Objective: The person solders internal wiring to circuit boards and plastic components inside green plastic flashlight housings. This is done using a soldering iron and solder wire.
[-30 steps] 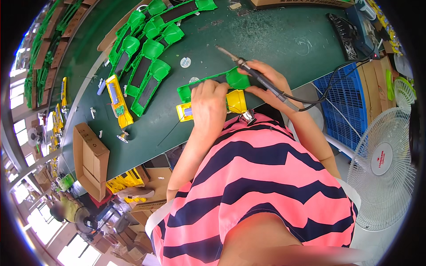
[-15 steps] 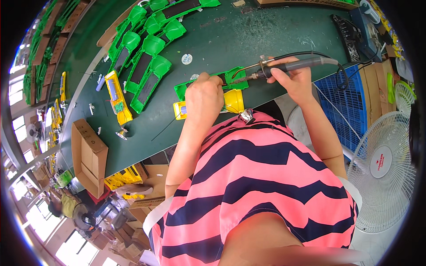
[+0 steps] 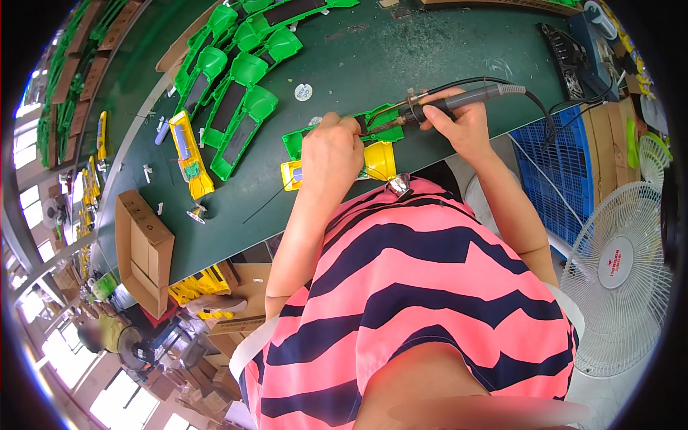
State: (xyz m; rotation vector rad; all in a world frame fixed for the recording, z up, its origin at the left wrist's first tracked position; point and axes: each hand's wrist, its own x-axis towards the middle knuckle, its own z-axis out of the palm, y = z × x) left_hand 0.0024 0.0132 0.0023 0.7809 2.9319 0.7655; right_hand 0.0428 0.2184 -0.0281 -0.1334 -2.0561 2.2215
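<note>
My right hand (image 3: 464, 130) grips a soldering iron (image 3: 487, 92) by its dark handle, a thin metal feed tube running alongside it. The iron slants down to the left, its tip close to my left fingertips. Fingers pinched, my left hand (image 3: 330, 152) rests over a green plastic shell (image 3: 292, 145); what it pinches is hidden beneath the fingers. Just below lies a yellow plastic shell (image 3: 381, 160), partly covered by my left hand, with a bluish cylinder at its left end and thin wires. A shiny lamp reflector (image 3: 398, 185) sits at its right end, against my striped clothing.
Several green shells (image 3: 247, 107) with dark panels lie at upper left. Beside them is another yellow shell (image 3: 188, 154) with a cylinder, circuit board and reflector. An open cardboard box (image 3: 147, 251) stands at the table's left edge. A blue crate (image 3: 548, 175) and white fan (image 3: 615, 261) are at right.
My right hand has moved left with the soldering iron, bringing the tip nearer my left fingertips. My left hand stays almost where it was.
</note>
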